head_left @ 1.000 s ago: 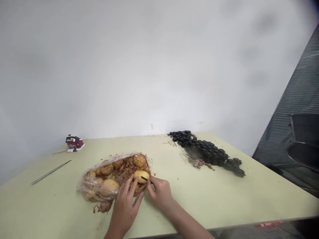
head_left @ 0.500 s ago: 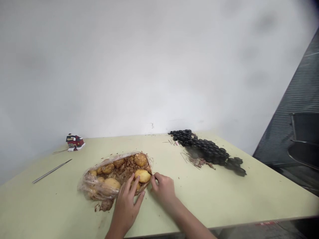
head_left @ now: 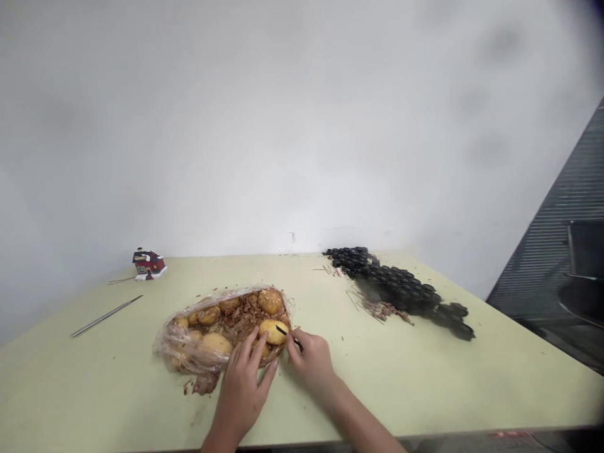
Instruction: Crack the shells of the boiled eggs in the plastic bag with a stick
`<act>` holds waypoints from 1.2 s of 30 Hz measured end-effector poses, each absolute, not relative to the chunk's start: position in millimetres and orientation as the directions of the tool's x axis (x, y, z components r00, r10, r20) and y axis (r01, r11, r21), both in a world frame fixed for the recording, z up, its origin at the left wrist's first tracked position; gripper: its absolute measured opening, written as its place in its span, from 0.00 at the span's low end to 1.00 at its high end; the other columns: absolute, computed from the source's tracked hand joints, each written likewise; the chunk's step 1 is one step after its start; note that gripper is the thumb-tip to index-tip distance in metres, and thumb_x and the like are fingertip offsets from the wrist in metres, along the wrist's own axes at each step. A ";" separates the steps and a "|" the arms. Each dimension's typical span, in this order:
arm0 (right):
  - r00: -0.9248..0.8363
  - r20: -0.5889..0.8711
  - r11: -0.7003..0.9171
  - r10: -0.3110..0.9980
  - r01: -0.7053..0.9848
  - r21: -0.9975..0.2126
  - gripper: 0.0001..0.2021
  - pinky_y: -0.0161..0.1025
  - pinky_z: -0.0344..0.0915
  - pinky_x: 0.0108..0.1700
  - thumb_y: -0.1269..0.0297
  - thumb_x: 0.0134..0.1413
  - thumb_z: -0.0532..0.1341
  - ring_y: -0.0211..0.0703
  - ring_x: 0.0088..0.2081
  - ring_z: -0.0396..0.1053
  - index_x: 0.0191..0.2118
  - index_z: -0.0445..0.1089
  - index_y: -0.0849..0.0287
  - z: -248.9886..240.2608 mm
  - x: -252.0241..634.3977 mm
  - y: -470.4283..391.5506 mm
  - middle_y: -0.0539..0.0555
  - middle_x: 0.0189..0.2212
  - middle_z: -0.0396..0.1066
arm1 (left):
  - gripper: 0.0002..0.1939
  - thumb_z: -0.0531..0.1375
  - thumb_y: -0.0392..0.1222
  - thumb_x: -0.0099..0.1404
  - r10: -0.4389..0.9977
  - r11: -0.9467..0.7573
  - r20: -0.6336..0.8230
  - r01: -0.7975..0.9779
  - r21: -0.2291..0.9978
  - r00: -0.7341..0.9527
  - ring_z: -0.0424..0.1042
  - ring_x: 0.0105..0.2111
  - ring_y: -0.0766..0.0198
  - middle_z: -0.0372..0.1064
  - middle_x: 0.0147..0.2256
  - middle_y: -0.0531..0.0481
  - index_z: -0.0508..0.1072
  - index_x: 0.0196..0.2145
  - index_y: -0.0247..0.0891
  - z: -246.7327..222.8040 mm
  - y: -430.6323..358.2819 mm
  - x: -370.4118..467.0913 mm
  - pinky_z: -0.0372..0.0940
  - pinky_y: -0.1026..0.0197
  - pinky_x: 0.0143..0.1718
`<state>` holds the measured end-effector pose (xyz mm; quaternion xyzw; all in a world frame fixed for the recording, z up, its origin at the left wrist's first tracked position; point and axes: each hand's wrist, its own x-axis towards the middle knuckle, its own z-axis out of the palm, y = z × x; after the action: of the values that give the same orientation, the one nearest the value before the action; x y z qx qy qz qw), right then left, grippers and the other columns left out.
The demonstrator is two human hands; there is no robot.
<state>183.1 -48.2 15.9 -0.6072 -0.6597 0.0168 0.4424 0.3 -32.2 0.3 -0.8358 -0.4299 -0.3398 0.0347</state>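
Note:
A clear plastic bag [head_left: 165,343] lies opened on the table, with several yellow-brown potatoes [head_left: 217,344] and brown crumbly shreds [head_left: 241,322] inside. My left hand [head_left: 243,384] rests on its near edge, fingers spread, fingertips touching the potato [head_left: 272,331] at the right end. Pinched in my right hand [head_left: 311,362] is a thin black pointed tool [head_left: 282,330]; its tip reaches over that same potato. Whether the tip touches the skin I cannot tell, and my fingers hide part of the tool.
A slim metal rod-like tool [head_left: 106,316] lies at the left, below a small red toy house [head_left: 149,264]. Many round black pots or caps [head_left: 396,280] spread along the right, beside thin wires [head_left: 363,305] and reddish scraps. A dark chair [head_left: 585,277] stands beyond the table [head_left: 472,384].
The black tool now shows more clearly, its tip farther left over the potato. My left hand keeps its place on the bag. The whole view has shifted slightly.

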 end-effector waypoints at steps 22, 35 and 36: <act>0.261 0.535 0.243 0.804 0.677 -0.695 0.21 0.34 0.48 0.24 0.57 0.62 0.49 0.37 0.19 0.58 0.22 0.66 0.58 13.6 193.2 -43.3 0.48 0.15 0.64 | 0.18 0.53 0.51 0.68 0.900 -0.333 0.388 0.889 0.315 0.200 0.70 0.44 0.45 0.76 0.39 0.42 0.75 0.44 0.39 57.8 -6.9 30.0 0.58 0.46 0.45; 0.284 0.484 0.220 0.828 0.628 -0.746 0.21 0.33 0.51 0.24 0.54 0.62 0.51 0.38 0.20 0.59 0.23 0.66 0.58 11.0 195.0 -46.4 0.48 0.16 0.65 | 0.19 0.63 0.40 0.58 0.877 -0.401 0.434 0.810 0.429 0.204 0.68 0.48 0.50 0.73 0.45 0.45 0.71 0.48 0.41 59.1 -22.2 31.8 0.57 0.47 0.53; 0.293 0.480 0.213 0.827 0.626 -0.750 0.20 0.33 0.52 0.25 0.54 0.62 0.51 0.38 0.20 0.60 0.23 0.67 0.58 10.1 195.1 -46.1 0.48 0.16 0.65 | 0.20 0.63 0.38 0.58 0.863 -0.431 0.453 0.797 0.424 0.225 0.67 0.49 0.51 0.73 0.45 0.45 0.70 0.49 0.41 57.7 -23.5 30.7 0.56 0.47 0.55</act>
<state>195.1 -46.1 10.1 -0.6195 -0.5863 0.0977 0.5127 30.7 -23.5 57.7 -0.7811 -0.5312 -0.3243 -0.0508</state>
